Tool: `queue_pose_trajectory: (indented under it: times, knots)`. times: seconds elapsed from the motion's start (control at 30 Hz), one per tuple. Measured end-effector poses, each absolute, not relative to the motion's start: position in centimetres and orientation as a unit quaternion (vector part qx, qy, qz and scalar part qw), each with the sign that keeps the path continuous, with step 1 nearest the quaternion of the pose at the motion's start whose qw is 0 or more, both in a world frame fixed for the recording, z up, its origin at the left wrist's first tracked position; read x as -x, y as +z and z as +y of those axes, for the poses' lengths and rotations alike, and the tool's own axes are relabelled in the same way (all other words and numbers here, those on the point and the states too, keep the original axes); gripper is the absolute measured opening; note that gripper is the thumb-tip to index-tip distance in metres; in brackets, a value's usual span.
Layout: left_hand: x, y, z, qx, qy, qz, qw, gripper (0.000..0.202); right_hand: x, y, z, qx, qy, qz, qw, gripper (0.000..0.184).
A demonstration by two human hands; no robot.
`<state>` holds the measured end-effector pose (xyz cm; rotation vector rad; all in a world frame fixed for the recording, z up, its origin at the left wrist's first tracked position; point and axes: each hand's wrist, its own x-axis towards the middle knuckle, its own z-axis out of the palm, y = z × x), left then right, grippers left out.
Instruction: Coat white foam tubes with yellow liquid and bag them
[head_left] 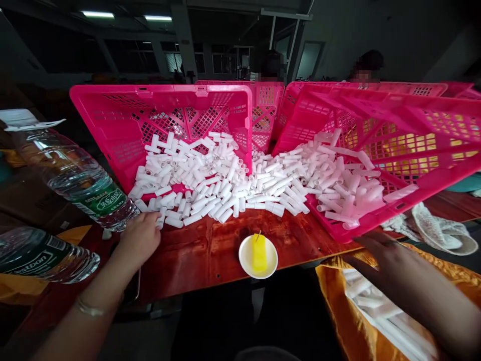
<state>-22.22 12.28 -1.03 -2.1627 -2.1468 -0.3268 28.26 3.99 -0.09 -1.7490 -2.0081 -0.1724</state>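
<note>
My left hand point(141, 236) reaches to the near left edge of a big heap of short white plastic tubes point(233, 180). Its fingers curl down over a few tubes at the heap's edge; what they grip is hidden. My right hand point(379, 250) is at the table's right edge, just below the tilted pink crate point(391, 115). It is blurred, palm down, above an orange bag point(338, 301) holding longer white tubes point(376, 306). The heap spills from two tilted pink crates, one at the left point(112, 115), onto the red-brown table point(203, 250).
Two clear water bottles with green labels lie at the left point(78, 175) point(41, 255). A small white dish with a yellow block point(258, 255) sits at the table's near edge. A white cloth point(436, 230) lies at the right. Two people sit behind the crates.
</note>
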Motion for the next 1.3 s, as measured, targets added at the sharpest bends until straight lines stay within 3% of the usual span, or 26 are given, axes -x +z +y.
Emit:
queue_pose_trajectory:
  times: [0.1, 0.2, 0.3, 0.37, 0.5, 0.6, 0.7, 0.77, 0.9, 1.07, 1.17, 1.23, 1.3]
  knots:
    - [27.1, -2.0, 15.7, 0.705, -0.017, -0.709, 0.003, 0.024, -23.2, -0.3, 10.3, 0.594, 0.043, -0.788, 0.154, 0.024]
    - [27.7, -1.7, 16.1, 0.718, -0.009, -0.696, -0.015, 0.018, -18.1, -1.1, 15.5, 0.608, 0.050, -0.780, 0.140, 0.021]
    - [25.9, -0.9, 14.3, 0.723, -0.055, -0.689, 0.001, 0.022, -16.8, -2.4, 16.7, 0.627, 0.054, -0.767, 0.124, 0.013]
    - [24.1, -0.7, 12.2, 0.712, -0.129, -0.690, -0.009, 0.029, -17.8, -3.1, 15.3, 0.642, 0.055, -0.755, 0.119, 0.017]
    - [19.4, -2.0, 8.2, 0.680, -0.280, -0.657, -0.170, 0.028, -20.0, -4.2, 10.7, 0.520, 0.164, -0.800, 0.250, 0.026]
    - [16.1, -3.6, 6.8, 0.739, -0.245, -0.592, -0.207, 0.015, -19.7, -5.3, 8.5, 0.397, 0.231, -0.822, 0.336, 0.032]
    - [14.1, -4.7, 6.7, 0.781, -0.195, -0.568, -0.172, 0.034, -18.4, -6.4, 8.0, 0.412, 0.198, -0.807, 0.374, 0.038]
    - [13.4, -5.1, 6.9, 0.786, -0.158, -0.580, -0.147, 0.043, -17.9, -6.8, 8.2, 0.413, 0.169, -0.811, 0.379, 0.037]
    - [12.5, -5.2, 7.1, 0.776, -0.117, -0.606, -0.126, 0.038, -18.0, -6.6, 8.6, 0.366, 0.151, -0.851, 0.346, 0.034]
    - [10.6, -5.4, 6.7, 0.768, -0.229, -0.561, -0.207, 0.033, -18.3, -6.1, 8.8, 0.361, 0.246, -0.830, 0.346, 0.024]
    - [9.2, -5.7, 6.5, 0.755, -0.290, -0.540, -0.233, 0.019, -18.0, -5.8, 8.6, 0.419, 0.330, -0.773, 0.344, 0.026]
    - [8.3, -6.0, 6.6, 0.759, -0.313, -0.513, -0.251, 0.013, -17.8, -5.3, 8.5, 0.428, 0.318, -0.780, 0.328, 0.023]
    - [7.6, -6.4, 6.8, 0.769, -0.328, -0.480, -0.264, 0.025, -17.9, -4.8, 8.4, 0.394, 0.275, -0.820, 0.311, 0.019]
